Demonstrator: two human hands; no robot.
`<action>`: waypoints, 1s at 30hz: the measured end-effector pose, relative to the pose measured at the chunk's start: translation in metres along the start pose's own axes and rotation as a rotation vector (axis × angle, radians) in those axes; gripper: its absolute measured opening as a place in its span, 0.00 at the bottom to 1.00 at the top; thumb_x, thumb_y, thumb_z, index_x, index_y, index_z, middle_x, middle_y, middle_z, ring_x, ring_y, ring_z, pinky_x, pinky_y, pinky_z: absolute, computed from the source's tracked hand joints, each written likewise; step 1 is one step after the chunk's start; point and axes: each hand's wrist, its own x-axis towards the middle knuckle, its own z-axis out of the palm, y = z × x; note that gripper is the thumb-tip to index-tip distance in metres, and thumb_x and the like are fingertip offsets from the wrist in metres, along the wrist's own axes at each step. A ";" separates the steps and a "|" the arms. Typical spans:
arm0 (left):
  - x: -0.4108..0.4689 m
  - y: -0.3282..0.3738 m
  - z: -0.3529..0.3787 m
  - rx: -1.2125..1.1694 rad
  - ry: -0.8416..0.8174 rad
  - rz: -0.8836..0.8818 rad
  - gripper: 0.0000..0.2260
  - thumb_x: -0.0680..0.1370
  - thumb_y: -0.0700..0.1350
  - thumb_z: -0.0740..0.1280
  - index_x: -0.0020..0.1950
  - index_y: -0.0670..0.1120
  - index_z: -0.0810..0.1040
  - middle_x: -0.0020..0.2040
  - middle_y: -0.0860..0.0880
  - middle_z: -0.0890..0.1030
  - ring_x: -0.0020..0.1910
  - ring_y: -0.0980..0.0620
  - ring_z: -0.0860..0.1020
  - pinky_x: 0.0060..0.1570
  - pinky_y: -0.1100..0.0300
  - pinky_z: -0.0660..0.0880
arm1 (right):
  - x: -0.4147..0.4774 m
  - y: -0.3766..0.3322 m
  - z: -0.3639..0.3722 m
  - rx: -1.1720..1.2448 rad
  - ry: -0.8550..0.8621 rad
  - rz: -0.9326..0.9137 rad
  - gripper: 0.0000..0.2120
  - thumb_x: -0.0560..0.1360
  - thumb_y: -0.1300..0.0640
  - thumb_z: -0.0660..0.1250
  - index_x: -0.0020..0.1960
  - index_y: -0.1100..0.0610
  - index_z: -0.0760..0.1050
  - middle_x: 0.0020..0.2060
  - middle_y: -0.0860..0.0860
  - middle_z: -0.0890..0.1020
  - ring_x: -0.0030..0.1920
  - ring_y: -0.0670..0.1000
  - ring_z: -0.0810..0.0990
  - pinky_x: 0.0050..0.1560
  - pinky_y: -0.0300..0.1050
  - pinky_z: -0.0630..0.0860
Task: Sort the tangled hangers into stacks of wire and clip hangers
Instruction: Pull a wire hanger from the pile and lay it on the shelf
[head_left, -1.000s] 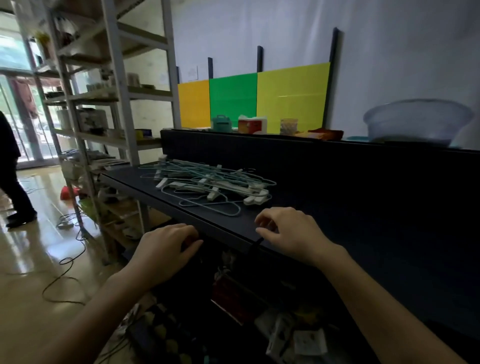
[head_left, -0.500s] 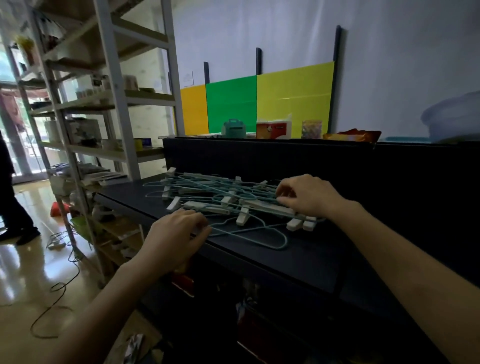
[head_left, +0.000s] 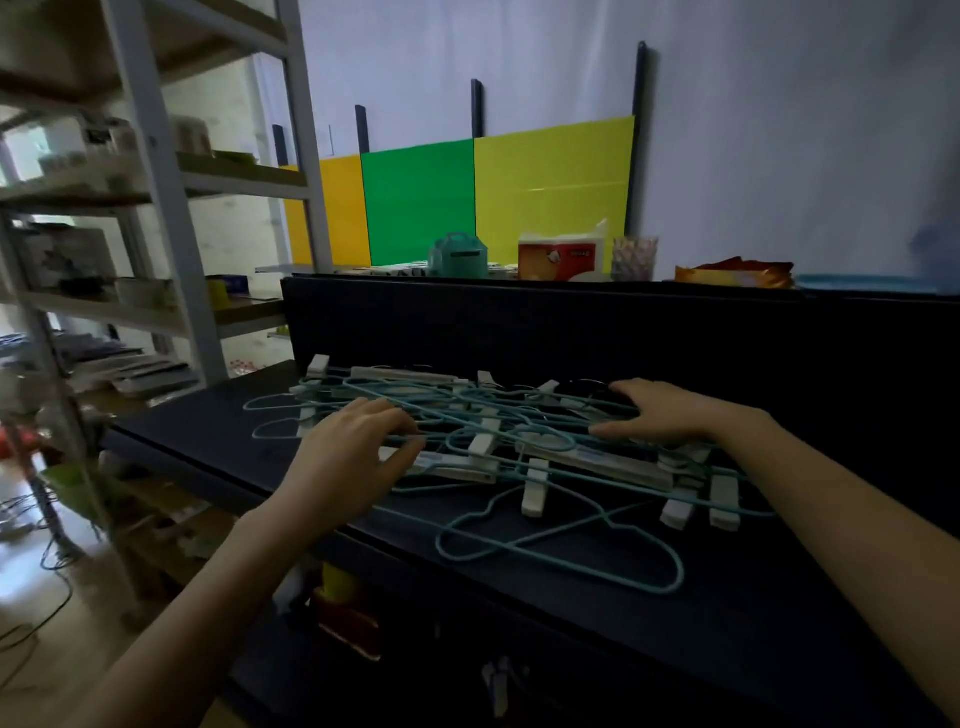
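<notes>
A tangled heap of hangers (head_left: 498, 436) lies on the dark table (head_left: 675, 613). It mixes teal wire hangers (head_left: 561, 545) with white clip hangers (head_left: 597, 460) that have white pegs. My left hand (head_left: 358, 441) rests on the left part of the heap, fingers spread, thumb against a white clip bar. My right hand (head_left: 660, 413) lies flat on the right part, fingers apart and pointing left. Neither hand is closed around a hanger. One teal wire hanger sticks out toward the table's front edge.
A dark raised back panel (head_left: 571, 322) stands behind the heap, with a teal box (head_left: 457, 255), a red tissue pack (head_left: 561, 255) and a cup (head_left: 634, 258) beyond it. Metal shelving (head_left: 156, 208) stands at the left. Cables lie on the floor below left.
Both hands moved forward from the table's front edge onto the heap. The right hand arrived first and the left hand followed. The view came closer to the hangers.
</notes>
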 end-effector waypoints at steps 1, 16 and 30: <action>0.004 -0.008 0.002 -0.004 0.000 0.012 0.11 0.77 0.53 0.61 0.54 0.49 0.78 0.50 0.53 0.78 0.52 0.53 0.74 0.43 0.64 0.66 | 0.003 0.000 0.001 0.018 -0.016 0.012 0.40 0.72 0.35 0.61 0.74 0.56 0.55 0.74 0.54 0.61 0.71 0.54 0.63 0.66 0.43 0.61; 0.082 -0.110 0.030 -0.149 -0.195 0.172 0.25 0.73 0.64 0.58 0.61 0.49 0.74 0.59 0.52 0.75 0.59 0.53 0.71 0.55 0.59 0.69 | -0.015 -0.022 -0.019 0.156 0.283 0.178 0.46 0.55 0.28 0.64 0.68 0.49 0.68 0.64 0.48 0.69 0.60 0.47 0.68 0.58 0.40 0.63; 0.125 -0.109 0.064 -0.375 -0.606 0.324 0.43 0.59 0.75 0.60 0.68 0.52 0.69 0.61 0.54 0.70 0.63 0.52 0.69 0.58 0.63 0.64 | -0.105 -0.055 0.004 0.209 0.747 0.323 0.35 0.55 0.33 0.70 0.59 0.46 0.74 0.51 0.37 0.73 0.48 0.39 0.76 0.42 0.32 0.70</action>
